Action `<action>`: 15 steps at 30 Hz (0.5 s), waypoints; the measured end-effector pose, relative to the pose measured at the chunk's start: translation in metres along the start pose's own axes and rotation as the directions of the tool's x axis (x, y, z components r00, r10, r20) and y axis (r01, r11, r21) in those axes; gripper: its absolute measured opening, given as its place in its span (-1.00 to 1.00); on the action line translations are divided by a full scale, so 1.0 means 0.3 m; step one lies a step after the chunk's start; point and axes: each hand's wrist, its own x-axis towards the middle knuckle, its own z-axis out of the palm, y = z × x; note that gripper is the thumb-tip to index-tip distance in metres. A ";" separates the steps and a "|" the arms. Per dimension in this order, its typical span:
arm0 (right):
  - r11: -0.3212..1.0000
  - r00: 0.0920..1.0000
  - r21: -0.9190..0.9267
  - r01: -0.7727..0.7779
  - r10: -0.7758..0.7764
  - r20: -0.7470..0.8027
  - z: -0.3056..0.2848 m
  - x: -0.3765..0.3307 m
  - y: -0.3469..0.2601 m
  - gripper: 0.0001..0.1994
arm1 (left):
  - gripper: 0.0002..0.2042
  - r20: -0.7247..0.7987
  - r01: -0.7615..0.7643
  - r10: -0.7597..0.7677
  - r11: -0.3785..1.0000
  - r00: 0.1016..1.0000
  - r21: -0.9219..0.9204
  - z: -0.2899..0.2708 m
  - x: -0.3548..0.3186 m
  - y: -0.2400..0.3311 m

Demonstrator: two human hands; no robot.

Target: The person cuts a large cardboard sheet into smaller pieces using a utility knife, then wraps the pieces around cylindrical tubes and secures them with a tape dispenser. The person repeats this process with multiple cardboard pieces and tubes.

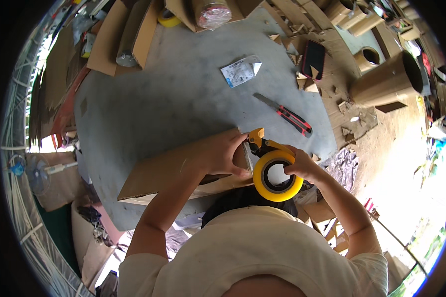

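A long brown cardboard box [158,171] lies slantwise near the table's front edge, close to my body. My left hand [224,154] grips its right end, fingers over the top and thumb on the near side. In my right hand [303,164] is a tape dispenser [258,182] with a large roll of yellow tape. Its orange-yellow head meets the box's right end, just beside my left fingertips. Whether tape is stuck there is too small to tell. Beyond the dispenser, a red and black utility knife [293,120] lies with its blade out.
A printed label sheet [240,72] lies mid-table [148,99]. A dark phone [313,59] rests at the right among cardboard scraps [344,106]. Farther right is a wide cardboard tube [385,84]. Open boxes with wrapped rolls [134,39] stand at the far left, near a fan [38,173].
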 end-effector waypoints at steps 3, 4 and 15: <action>0.996 0.997 0.082 -0.020 0.026 -0.074 0.046 -0.094 0.063 -0.35 | -0.21 0.050 -0.033 0.033 0.999 0.998 0.006 0.002 0.009 -0.010; 0.994 0.995 0.112 -0.016 0.027 -0.095 0.067 -0.122 0.075 -0.35 | -0.24 0.070 -0.040 0.039 0.999 0.997 0.000 0.005 0.011 -0.011; 0.988 0.910 0.145 0.055 0.010 -0.414 0.385 -0.406 0.179 -0.38 | -0.54 0.056 -0.134 0.141 0.983 0.988 -0.125 0.045 0.014 -0.042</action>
